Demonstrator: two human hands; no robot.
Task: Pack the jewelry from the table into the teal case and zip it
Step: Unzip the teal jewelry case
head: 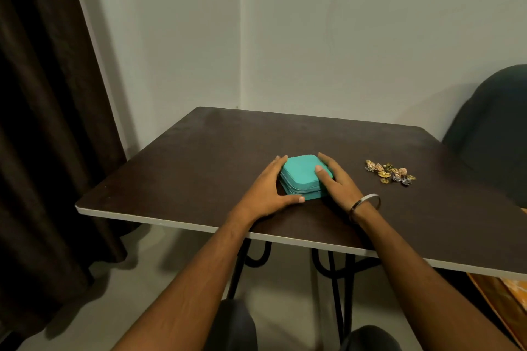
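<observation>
A closed square teal case [302, 175] lies flat on the dark table [199, 157], near its front edge. My left hand [271, 188] holds the case's left side, fingers along the far corner and thumb at the near front corner. My right hand [335, 179] holds the right side, with the thumb lying on the lid and fingers round the far right edge; a metal bangle sits on that wrist. A small pile of gold and silver jewelry [389, 172] lies on the table to the right of the case, apart from both hands.
A dark chair back [496, 134] stands at the table's right end. A brown curtain [42, 122] hangs at the left, and white walls rise behind. The table's white front edge [171, 224] runs close under my forearms. My knees show below.
</observation>
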